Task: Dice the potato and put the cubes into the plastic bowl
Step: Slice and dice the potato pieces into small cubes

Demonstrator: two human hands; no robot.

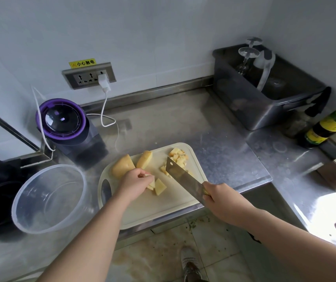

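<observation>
Centre frame, potato slices (pixel 157 185) are being pinched on the cutting board (pixel 163 209) by the left hand (pixel 136 181), a cleaver (pixel 183 178) gripped by the right hand (pixel 216 197); the plastic bowl (pixel 30 222) is sitting lower left, below a purple-lidded appliance (pixel 65 121).

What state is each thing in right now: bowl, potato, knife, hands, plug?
plastic bowl: upright, empty.
potato chunks: two, uncut, on the cutting board.
potato cubes: piled on board.
knife: gripped by right hand, blade over board.
left hand: pinching potato slices.
charger: plugged in.
</observation>
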